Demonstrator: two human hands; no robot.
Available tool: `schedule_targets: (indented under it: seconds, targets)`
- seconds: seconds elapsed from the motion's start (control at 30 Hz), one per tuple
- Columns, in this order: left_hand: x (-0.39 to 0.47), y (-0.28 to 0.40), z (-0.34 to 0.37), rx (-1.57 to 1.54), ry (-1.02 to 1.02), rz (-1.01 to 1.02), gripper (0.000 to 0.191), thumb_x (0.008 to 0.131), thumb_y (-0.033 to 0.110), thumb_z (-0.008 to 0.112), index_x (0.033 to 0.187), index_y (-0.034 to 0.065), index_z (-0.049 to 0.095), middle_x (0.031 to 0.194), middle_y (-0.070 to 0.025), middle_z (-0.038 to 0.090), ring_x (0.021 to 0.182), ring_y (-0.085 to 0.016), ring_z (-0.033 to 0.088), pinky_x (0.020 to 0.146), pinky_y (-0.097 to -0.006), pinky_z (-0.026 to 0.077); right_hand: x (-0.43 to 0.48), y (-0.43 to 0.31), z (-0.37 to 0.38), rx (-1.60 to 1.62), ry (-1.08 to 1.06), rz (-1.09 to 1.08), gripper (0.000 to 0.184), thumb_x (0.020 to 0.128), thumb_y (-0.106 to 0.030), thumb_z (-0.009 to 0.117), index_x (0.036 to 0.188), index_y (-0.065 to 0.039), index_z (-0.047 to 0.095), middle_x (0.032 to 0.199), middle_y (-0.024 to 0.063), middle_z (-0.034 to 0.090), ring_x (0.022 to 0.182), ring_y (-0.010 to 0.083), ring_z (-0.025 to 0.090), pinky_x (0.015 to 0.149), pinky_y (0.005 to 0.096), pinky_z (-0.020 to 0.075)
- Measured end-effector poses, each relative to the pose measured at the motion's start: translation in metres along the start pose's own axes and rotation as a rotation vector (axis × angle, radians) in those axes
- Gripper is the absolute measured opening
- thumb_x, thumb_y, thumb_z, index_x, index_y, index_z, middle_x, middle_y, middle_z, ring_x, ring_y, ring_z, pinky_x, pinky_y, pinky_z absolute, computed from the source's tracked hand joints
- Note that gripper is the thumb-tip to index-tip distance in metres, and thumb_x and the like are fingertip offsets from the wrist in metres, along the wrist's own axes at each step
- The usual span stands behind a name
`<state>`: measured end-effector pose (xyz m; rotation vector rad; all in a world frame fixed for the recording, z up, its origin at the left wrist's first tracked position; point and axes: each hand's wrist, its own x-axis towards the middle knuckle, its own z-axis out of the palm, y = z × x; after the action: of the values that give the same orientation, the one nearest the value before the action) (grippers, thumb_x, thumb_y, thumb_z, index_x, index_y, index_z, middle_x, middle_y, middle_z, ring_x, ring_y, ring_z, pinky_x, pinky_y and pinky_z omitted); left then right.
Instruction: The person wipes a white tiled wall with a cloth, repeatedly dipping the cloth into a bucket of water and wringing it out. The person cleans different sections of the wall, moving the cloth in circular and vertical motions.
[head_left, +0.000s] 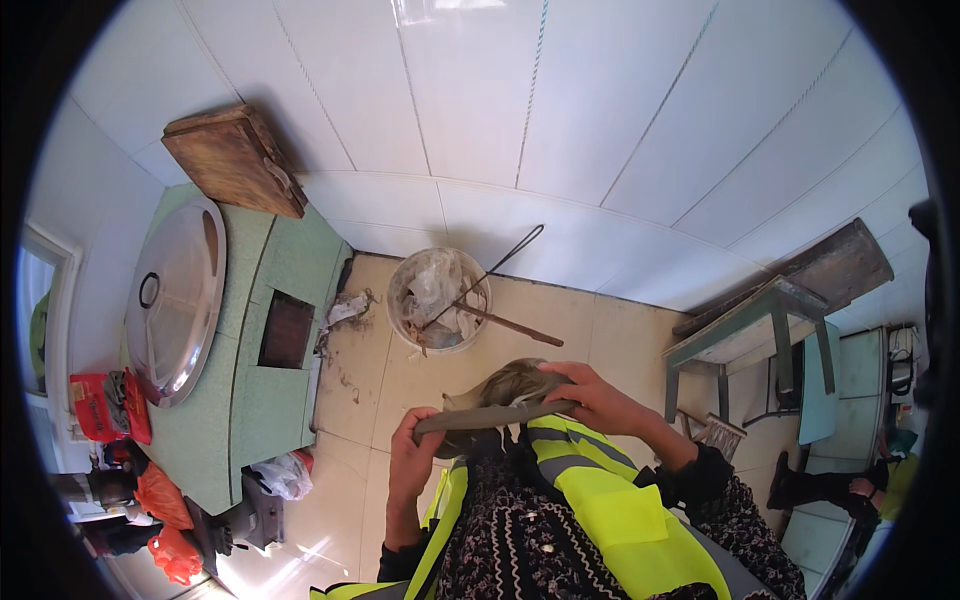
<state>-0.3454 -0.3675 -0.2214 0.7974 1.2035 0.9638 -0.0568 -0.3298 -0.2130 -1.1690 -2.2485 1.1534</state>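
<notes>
A grey-brown cloth item with a thick rolled edge (495, 417), perhaps a hat or cap, is stretched between my two hands in front of my chest. My left hand (416, 442) is closed around one end of the roll. At its other end, the fingers of my right hand (596, 397) pinch the cloth near a crumpled, partly see-through portion. Below the cloth show a yellow reflective vest (622, 517) and a dark flowered garment (517, 540). Beyond my hands stands a white bucket (396, 330) of plastic waste, with a stick and metal tongs in it.
A green tiled stove (251, 315) at left bears a large metal lid (176, 300) and wooden boards (229, 157). Red bags (90, 405) lie beside it. A small table (742, 352) stands at right; farther right, a person in dark trousers (825, 487) is seated.
</notes>
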Motion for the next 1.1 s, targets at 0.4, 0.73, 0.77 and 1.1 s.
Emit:
schedule_targets:
  seconds: [0.4,0.73,0.77,1.1]
  targets:
    - [0.013,0.017,0.002,0.055,0.132,0.092,0.024,0.085,0.007,0.055,0.108,0.0032,0.051,0.087,0.0003,0.055,0.08,-0.007,0.05,0.073,-0.0193,0.041,0.008,-0.015,-0.003,0.653,-0.029,0.304,0.02,0.088,-0.012,0.051,0.106,-0.004,0.055,0.081,0.0028,0.056,0.073,0.0075,0.047,0.067,0.0239,0.0401]
    - [0.026,0.005,0.002,0.257,0.109,0.127,0.028,0.087,0.009,0.054,0.114,0.0023,0.048,0.094,-0.0054,0.059,0.087,-0.011,0.055,0.077,-0.0229,0.044,0.009,-0.017,-0.004,0.604,0.054,0.295,0.022,0.086,-0.012,0.054,0.107,-0.005,0.054,0.077,0.0013,0.054,0.07,0.008,0.047,0.065,0.0236,0.0397]
    - [0.026,0.006,0.004,0.197,0.082,0.124,0.028,0.087,0.007,0.053,0.114,0.0026,0.047,0.094,-0.0053,0.059,0.087,-0.011,0.055,0.077,-0.0227,0.044,0.009,-0.016,-0.004,0.579,0.071,0.241,0.025,0.084,-0.013,0.056,0.108,-0.006,0.053,0.075,0.0023,0.054,0.068,0.0091,0.047,0.064,0.0245,0.0396]
    - [0.05,0.048,0.07,0.391,-0.379,0.139,0.043,0.072,0.008,0.06,0.113,0.0062,0.047,0.081,-0.0064,0.058,0.071,-0.013,0.056,0.062,-0.0263,0.045,0.039,-0.018,0.007,0.263,-0.102,-0.066,0.076,0.069,-0.029,0.074,0.129,-0.004,0.036,0.12,0.0168,0.048,0.114,0.0299,0.043,0.097,0.0407,0.0306]
